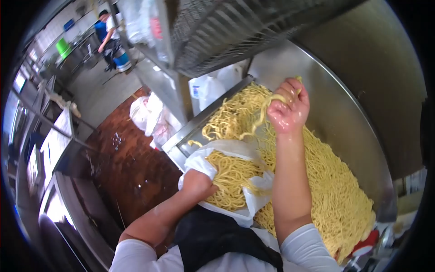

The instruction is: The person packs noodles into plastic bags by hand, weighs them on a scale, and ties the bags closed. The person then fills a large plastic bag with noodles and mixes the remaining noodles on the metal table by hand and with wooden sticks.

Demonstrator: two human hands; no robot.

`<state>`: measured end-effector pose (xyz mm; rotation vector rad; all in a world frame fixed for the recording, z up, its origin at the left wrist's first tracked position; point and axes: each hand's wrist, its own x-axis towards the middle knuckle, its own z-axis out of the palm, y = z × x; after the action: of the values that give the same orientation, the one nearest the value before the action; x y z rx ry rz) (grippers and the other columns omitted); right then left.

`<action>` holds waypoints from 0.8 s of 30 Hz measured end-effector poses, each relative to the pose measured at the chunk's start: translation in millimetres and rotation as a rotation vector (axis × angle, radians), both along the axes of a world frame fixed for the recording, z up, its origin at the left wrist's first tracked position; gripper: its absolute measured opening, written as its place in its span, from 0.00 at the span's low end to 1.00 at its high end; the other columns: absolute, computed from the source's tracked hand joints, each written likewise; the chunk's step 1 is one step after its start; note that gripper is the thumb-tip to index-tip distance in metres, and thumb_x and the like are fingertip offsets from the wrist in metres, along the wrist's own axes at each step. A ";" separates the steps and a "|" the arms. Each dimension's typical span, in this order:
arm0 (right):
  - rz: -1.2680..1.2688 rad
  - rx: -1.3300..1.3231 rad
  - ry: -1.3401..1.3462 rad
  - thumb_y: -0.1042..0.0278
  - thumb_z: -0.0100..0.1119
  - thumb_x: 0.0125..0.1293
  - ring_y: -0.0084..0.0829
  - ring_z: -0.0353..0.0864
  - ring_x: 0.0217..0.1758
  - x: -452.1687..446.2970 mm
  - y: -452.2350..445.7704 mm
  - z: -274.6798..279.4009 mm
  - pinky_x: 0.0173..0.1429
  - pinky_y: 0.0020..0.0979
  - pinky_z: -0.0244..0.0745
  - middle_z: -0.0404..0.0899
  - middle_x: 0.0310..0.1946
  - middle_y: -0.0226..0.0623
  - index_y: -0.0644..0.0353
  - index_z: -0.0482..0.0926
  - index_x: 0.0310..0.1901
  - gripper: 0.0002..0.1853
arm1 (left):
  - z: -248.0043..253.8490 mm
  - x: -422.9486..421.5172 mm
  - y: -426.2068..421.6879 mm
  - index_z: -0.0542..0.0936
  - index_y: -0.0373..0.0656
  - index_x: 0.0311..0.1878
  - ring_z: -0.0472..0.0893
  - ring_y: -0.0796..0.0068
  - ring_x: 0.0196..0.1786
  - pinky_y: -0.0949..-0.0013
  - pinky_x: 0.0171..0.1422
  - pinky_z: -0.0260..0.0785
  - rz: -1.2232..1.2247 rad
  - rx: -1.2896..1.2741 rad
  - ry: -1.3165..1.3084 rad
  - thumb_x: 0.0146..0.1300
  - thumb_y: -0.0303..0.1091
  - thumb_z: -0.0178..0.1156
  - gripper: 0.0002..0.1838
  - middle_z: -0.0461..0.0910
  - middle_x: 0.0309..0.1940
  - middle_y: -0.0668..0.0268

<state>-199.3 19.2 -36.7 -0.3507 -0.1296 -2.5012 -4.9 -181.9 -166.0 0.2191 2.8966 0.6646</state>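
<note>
Thick yellow noodles (335, 190) lie in a deep heap in a large metal tray (326, 95). A white plastic bag (235, 147), its mouth spread wide, holds more noodles and rests at the tray's near left corner. My left hand (197, 185) is at the bag's left side, its fingers partly hidden by the plastic and noodles. Raised over the tray, my right hand (290, 106) is wet and closed around a few noodles, and one long strand hangs from it down to the heap.
A metal post (183, 97) and a dark fan-like grille (235, 31) stand beyond the tray. Plastic jugs (210, 93) and white bags (154, 118) are behind it. Another person (108, 36) is far off at upper left. A metal counter (56, 140) stands left.
</note>
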 end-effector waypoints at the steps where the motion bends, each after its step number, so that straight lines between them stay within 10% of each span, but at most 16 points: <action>1: 0.029 0.119 -0.001 0.59 0.51 0.63 0.19 0.59 0.15 -2.7 -6.5 -14.0 0.19 0.24 0.53 0.59 0.15 0.21 0.52 0.74 0.29 0.09 | -2.3 2.1 0.7 0.79 0.45 0.53 0.75 0.44 0.56 0.50 0.60 0.69 0.002 0.031 0.066 0.45 0.42 0.68 0.28 0.77 0.51 0.47; 7: 0.083 0.872 -0.343 0.58 0.53 0.63 0.21 0.58 0.16 1.4 -56.8 -112.2 0.20 0.25 0.55 0.60 0.14 0.21 0.52 0.72 0.27 0.10 | -3.3 2.0 2.8 0.79 0.44 0.52 0.75 0.45 0.57 0.50 0.62 0.68 -0.003 0.093 0.146 0.45 0.41 0.69 0.27 0.77 0.52 0.47; 19: 0.195 1.043 -0.011 0.56 0.57 0.59 0.26 0.72 0.23 11.0 -125.4 -75.4 0.27 0.28 0.66 0.69 0.17 0.26 0.53 0.75 0.27 0.11 | -5.2 -8.6 -4.4 0.78 0.45 0.53 0.75 0.43 0.55 0.50 0.60 0.68 -0.061 0.132 -0.001 0.42 0.38 0.67 0.29 0.76 0.50 0.48; 22: 0.133 2.043 0.954 0.57 0.58 0.56 0.35 0.82 0.30 10.0 -111.5 -97.2 0.37 0.38 0.76 0.81 0.24 0.38 0.61 0.81 0.33 0.14 | 12.3 -12.2 -16.8 0.77 0.44 0.56 0.76 0.46 0.54 0.53 0.59 0.69 -0.067 0.287 -0.062 0.44 0.35 0.67 0.30 0.77 0.50 0.49; 24: 0.034 2.145 1.217 0.58 0.60 0.57 0.38 0.83 0.34 18.5 -84.0 -95.7 0.43 0.38 0.77 0.84 0.31 0.43 0.61 0.83 0.39 0.16 | 32.4 -10.1 -27.8 0.77 0.44 0.58 0.77 0.48 0.54 0.56 0.59 0.69 -0.074 0.430 -0.047 0.46 0.33 0.68 0.31 0.78 0.50 0.49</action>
<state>-180.8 -64.8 -132.4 -0.6414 2.4490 -0.7832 -15.0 -209.6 -133.6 0.3530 2.6513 1.2531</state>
